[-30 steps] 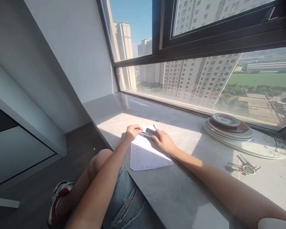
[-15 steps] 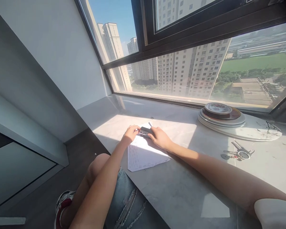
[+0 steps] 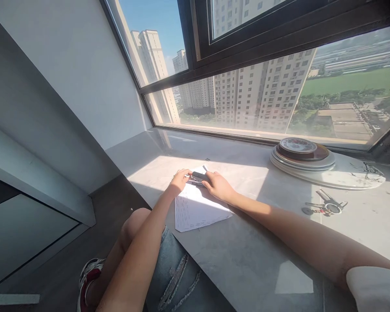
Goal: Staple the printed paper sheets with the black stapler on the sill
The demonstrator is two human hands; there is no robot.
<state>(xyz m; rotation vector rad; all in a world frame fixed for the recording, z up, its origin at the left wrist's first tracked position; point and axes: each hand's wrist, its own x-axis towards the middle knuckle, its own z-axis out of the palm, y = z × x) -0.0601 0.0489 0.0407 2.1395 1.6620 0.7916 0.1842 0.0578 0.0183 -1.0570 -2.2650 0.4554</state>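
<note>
A black stapler (image 3: 199, 176) lies over the upper part of a stack of white paper (image 3: 206, 212) on the stone sill. My right hand (image 3: 220, 186) grips its back end, thumb on the near side and fingers over the far side. At the opposite end, my left hand (image 3: 179, 181) has its fingertips closed against the stapler's tip. The top of the sheets is partly hidden by the stapler and both hands. Dashed dark lines run along the left and lower margins of the paper.
To the right, a stack of plates (image 3: 299, 158) stands by the window on a large oval platter (image 3: 360, 175). Nearer me sits a small metal object with prongs and a round disc (image 3: 331, 208). A small dark piece (image 3: 207, 159) lies beyond the paper. My knee (image 3: 134, 225) is beside the sill's edge.
Both hands keep their hold at the stapler with hardly any movement. The view has shifted very slightly; the paper stays in place on the sill.
</note>
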